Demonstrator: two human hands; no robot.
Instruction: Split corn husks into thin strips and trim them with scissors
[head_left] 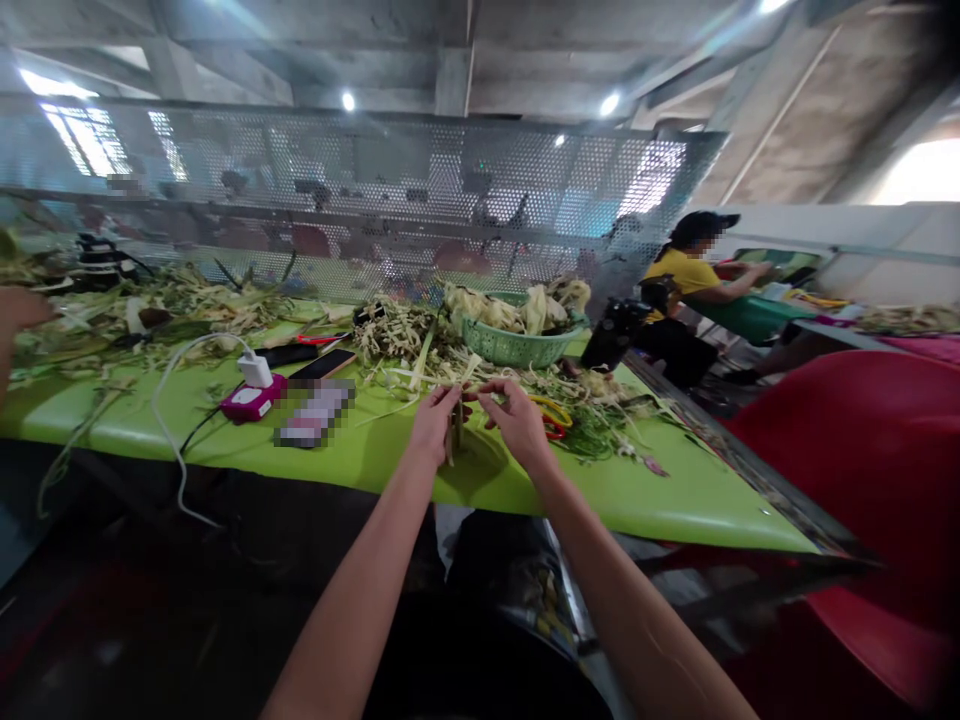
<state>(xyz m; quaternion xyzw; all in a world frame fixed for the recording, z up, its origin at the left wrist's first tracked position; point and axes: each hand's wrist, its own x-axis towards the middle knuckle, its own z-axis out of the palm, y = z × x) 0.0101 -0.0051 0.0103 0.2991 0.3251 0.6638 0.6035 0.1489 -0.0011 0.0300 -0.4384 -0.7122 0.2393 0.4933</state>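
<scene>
Thin pale-green leaf strips [456,425], bunched upright, over green table edge

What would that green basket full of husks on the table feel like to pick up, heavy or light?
The green basket is probably light for its size: it looks like thin plastic mesh, and the pale husks heaped in it seem dry and papery. It is wide and shallow, so it should not tip easily. The husks rise above the rim, so a few might slide off if it were tilted.
</scene>
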